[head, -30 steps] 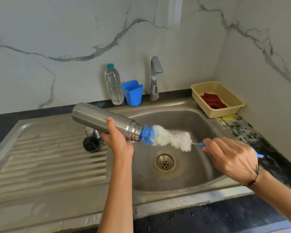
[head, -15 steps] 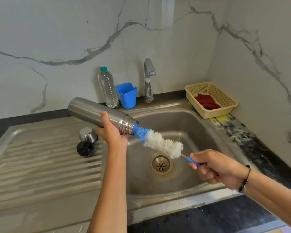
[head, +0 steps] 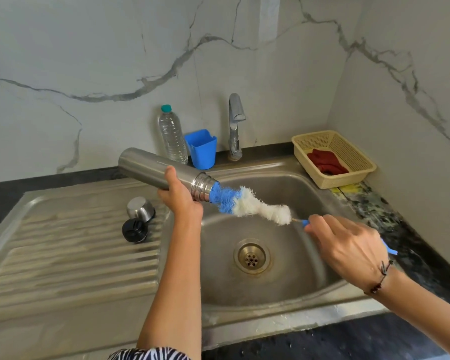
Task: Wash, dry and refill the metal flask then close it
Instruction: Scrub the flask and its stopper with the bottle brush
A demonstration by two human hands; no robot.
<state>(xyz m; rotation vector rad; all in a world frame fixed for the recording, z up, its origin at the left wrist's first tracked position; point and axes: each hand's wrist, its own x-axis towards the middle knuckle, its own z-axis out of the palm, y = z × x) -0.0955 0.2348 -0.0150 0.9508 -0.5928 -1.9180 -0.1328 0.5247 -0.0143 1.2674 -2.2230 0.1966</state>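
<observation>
Since half a second ago the bottle brush (head: 250, 205) has been lifted and levelled a little: its handle end sits higher over the sink (head: 291, 287), and the right hand (head: 348, 245) now shows its back with the fingers curled around the blue handle, rather than gripping it low near the front rim. The blue tip of the bristles remains at the mouth of the metal flask (head: 161, 168), with most of the white fluff outside it.

The left hand (head: 179, 197) grips the flask from below near its threaded neck, thumb up across the body. The flask lies almost on its side above the sink's left edge, base toward 10 o'clock and mouth toward 4 o'clock. The right hand is off at 4 o'clock from the flask, well apart from the left, the brush spanning the gap.

On the draining board at 8 o'clock from the flask lie a steel cup (head: 140, 209) and a black stopper (head: 135, 230), just beside each other.
</observation>
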